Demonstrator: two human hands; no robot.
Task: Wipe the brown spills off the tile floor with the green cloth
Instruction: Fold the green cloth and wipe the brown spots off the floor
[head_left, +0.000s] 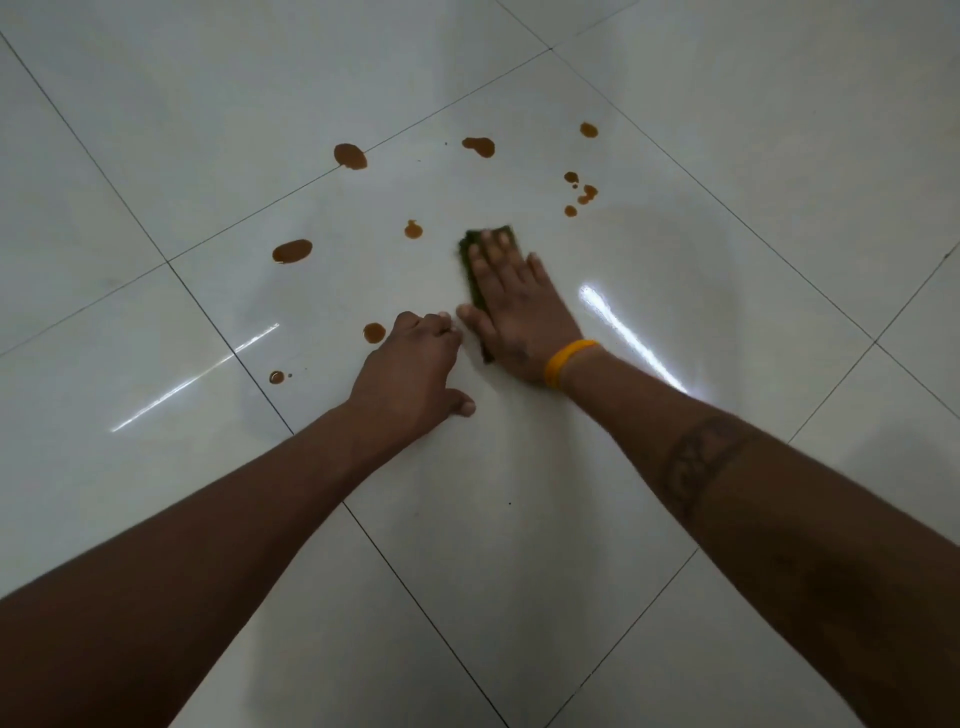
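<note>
My right hand (511, 306) lies flat, fingers spread, pressing the green cloth (474, 270) onto the white tile floor (519, 519); only the cloth's far and left edges show from under the hand. My left hand (410, 374) rests on the floor just left of it, fingers curled under, holding nothing. Several brown spills dot the tile: one (292, 251) at the left, one (350, 156) on a grout line, one (479, 146) far ahead, a small one (413, 229) just left of the cloth, one (374, 332) beside my left knuckles, and a cluster (582, 193) at the right.
Dark grout lines (228, 338) cross the glossy floor diagonally. Bright light streaks reflect at the left (197, 376) and beside my right wrist (623, 332). A yellow band (566, 361) sits on my right wrist. A tiny brown drop (277, 377) lies near left.
</note>
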